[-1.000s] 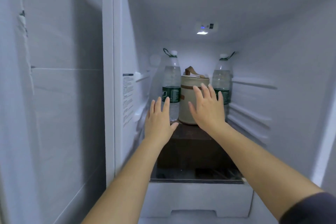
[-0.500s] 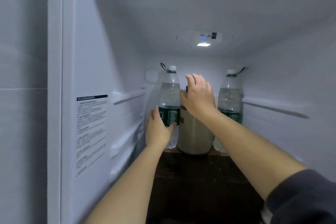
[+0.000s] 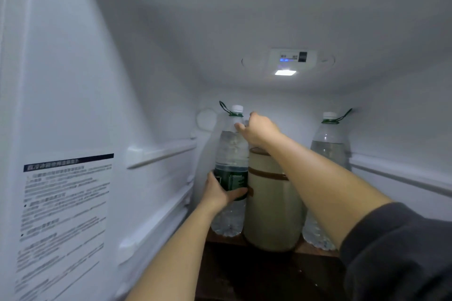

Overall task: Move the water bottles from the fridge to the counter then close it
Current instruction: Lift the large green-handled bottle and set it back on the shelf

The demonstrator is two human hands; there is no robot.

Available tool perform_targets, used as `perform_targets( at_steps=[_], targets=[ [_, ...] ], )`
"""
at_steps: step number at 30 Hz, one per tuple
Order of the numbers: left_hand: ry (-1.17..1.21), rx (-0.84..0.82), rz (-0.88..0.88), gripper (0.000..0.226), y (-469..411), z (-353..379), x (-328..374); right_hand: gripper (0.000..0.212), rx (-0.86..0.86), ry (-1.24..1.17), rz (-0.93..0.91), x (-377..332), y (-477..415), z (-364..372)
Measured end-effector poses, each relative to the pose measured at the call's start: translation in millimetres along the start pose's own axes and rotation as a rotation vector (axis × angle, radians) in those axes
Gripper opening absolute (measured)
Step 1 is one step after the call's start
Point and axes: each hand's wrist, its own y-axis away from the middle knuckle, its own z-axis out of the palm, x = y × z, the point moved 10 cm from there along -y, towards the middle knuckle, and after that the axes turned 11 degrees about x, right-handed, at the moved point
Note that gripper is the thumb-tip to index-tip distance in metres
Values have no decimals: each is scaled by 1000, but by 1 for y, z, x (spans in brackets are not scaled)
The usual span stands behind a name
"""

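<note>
A: Deep in the fridge (image 3: 151, 61) now — both hands are on the left bottle (image 3: 231, 154), which stands upright at the far end of the dark shelf (image 3: 269, 273).

B: Left hand (image 3: 216, 194) low on it, yes?

A: Low, at the green label (image 3: 232, 178). Fingers go round the far-left side, thumb across the near face, so that hand is clamped on the bottle's waist. The right hand (image 3: 259, 129) is up at the shoulder, just under the white cap (image 3: 237, 108), fingers curled against the neck; it looks closed on it, though I can't see the fingertips meet.

B: What's in the way?

A: A beige canister (image 3: 271, 205) touching the bottle's right side, with the right forearm passing over its lid. The second bottle (image 3: 329, 144) stands beyond it on the right, untouched, partly hidden behind that forearm.

B: So the move hinges on what?

A: On the long axis. The bottle is vertical, gripped top and bottom, and I'd say it has to come straight toward the near edge, kept upright, to clear the canister without dragging it. The left hand is the nearer carrier; the right steadies the top.

B: And progress?

A: Early, by my reading — both bottles are on the shelf, and no counter is in view.
</note>
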Motion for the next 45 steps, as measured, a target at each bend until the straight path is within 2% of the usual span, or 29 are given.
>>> perform_targets(
  at_steps=[4,7,10,14,20,22,26,30,36,40,45],
  targets=[
    [42,15,10,98,-4,4,-9,56,-46,-82,9,-3,-10,11],
    [45,15,28,91,-5,3,-8,48,-39,-99,-8,-7,-11,11],
    [70,31,54,87,2,-3,-2,45,-37,-213,8,-15,-9,9],
    [61,34,63,79,20,-17,3,26,-40,-434,99,-25,-1,2],
    [24,21,118,73,63,-47,25,16,-42,-707,242,-34,19,-16],
    [26,14,137,77,76,-54,28,13,-69,-779,310,-38,27,-19],
    [80,35,112,81,91,-60,24,30,-119,-887,397,-42,40,-13],
    [89,20,103,78,99,-54,14,13,-42,-947,425,-28,44,-16],
    [56,-66,103,98,109,-51,1,21,26,-990,415,-24,52,-29],
    [28,-87,105,81,127,-56,-7,15,114,-1044,371,-22,75,-59],
    [-7,-138,127,88,145,-56,11,10,280,-1106,399,12,124,-102]
  ],
)
